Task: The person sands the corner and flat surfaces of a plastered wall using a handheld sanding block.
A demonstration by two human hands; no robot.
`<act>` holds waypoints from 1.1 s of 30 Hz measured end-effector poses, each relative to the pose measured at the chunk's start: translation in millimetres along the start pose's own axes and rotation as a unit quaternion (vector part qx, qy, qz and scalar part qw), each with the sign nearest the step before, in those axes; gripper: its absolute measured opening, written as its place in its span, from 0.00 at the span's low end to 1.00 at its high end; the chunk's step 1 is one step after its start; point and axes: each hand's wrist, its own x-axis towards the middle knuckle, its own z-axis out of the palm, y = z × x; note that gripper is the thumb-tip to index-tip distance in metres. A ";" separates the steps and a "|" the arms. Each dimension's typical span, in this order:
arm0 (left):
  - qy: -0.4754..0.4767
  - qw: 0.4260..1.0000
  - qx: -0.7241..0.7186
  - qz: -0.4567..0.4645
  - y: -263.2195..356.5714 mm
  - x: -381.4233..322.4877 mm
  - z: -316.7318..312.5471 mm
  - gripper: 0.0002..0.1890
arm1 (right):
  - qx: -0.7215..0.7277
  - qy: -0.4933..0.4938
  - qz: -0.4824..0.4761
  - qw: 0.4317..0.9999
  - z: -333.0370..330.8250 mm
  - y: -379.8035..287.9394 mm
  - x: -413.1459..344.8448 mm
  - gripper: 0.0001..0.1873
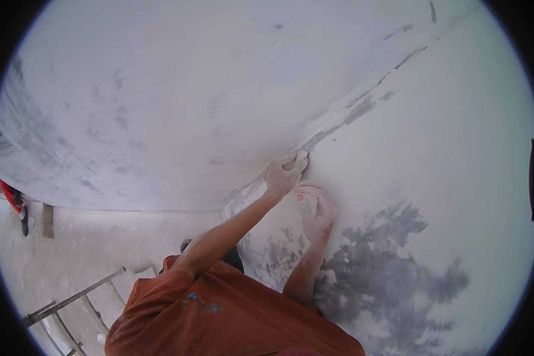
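My left hand [285, 174], dusted white, presses at the seam [320, 137] where two pale plastered surfaces meet. Its thumb and fingertips close on a small pale piece [301, 154]; what that piece is cannot be made out. Just below and to the right, my right hand [319, 209] is raised close to the right-hand wall [409, 147]. Its fingers are curved, a gap shows between thumb and forefinger, and nothing is visible in it. White dust coats this hand too. Grey patches and rough, cracked filler run along the seam above the hands.
A large grey patch [378, 262] marks the wall beside my right forearm. A ladder-like metal frame [78, 296] stands at lower left. At the far left edge, part of a person in red clothing [11, 196] shows near a short block-like post [47, 220].
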 end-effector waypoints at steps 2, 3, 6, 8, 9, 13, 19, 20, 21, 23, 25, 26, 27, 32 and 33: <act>0.076 0.988 0.098 0.086 -29.1 5.4 -3.7 0.27 | 0.043 0.005 -0.031 0.999 -1.8 -15.6 -1.2 0.05; 0.108 0.975 0.145 0.130 -46.0 9.2 -1.3 0.27 | 0.060 0.011 -0.046 0.997 -3.7 -18.1 -2.2 0.05; 0.070 0.994 0.073 -0.027 -75.5 20.1 -17.1 0.30 | 0.075 0.042 -0.040 0.995 -1.7 -13.0 3.4 0.05; 0.040 0.992 0.019 -0.116 -82.0 14.1 -23.9 0.30 | 0.075 0.047 -0.027 0.996 -2.2 -4.2 1.9 0.05; 0.031 0.988 -0.011 -0.151 -75.8 13.4 -27.3 0.30 | 0.079 0.045 -0.025 0.996 -0.4 0.2 3.3 0.05; 0.072 0.992 0.103 0.034 -35.0 -6.2 2.0 0.29 | 0.036 0.055 -0.046 0.997 -1.2 8.9 4.2 0.05; 0.079 0.990 0.098 0.066 -43.8 -4.4 0.0 0.28 | 0.022 0.057 -0.041 0.997 -0.3 4.9 6.2 0.05; 0.088 0.986 0.119 0.072 -48.1 -4.4 -1.9 0.29 | 0.020 0.054 -0.040 0.998 -0.1 4.3 6.0 0.05; 0.099 0.982 0.139 0.083 -45.8 -3.7 -3.3 0.29 | 0.018 0.052 -0.044 0.997 0.1 2.8 7.3 0.05; 0.081 0.991 0.101 0.038 -43.1 -12.4 0.7 0.28 | 0.003 0.047 -0.058 0.997 -0.3 6.5 2.8 0.05; 0.060 0.993 0.075 0.070 -14.5 -13.2 7.2 0.27 | 0.000 0.049 -0.071 0.996 -0.5 4.2 8.1 0.05; 0.045 0.990 0.069 0.113 1.6 -18.5 12.2 0.27 | 0.000 0.050 -0.064 0.997 -1.9 2.9 7.2 0.05; 0.030 0.986 0.068 0.150 10.2 -24.5 11.9 0.27 | 0.004 0.051 -0.052 0.997 -1.3 1.8 4.0 0.06; 0.033 0.970 0.123 0.205 -9.8 -15.0 3.6 0.26 | 0.011 0.045 -0.053 0.998 -7.2 -1.4 0.8 0.07; 0.037 0.974 0.123 0.188 -27.9 -13.2 -0.8 0.26 | -0.004 0.044 -0.066 0.997 -9.0 -0.8 0.7 0.07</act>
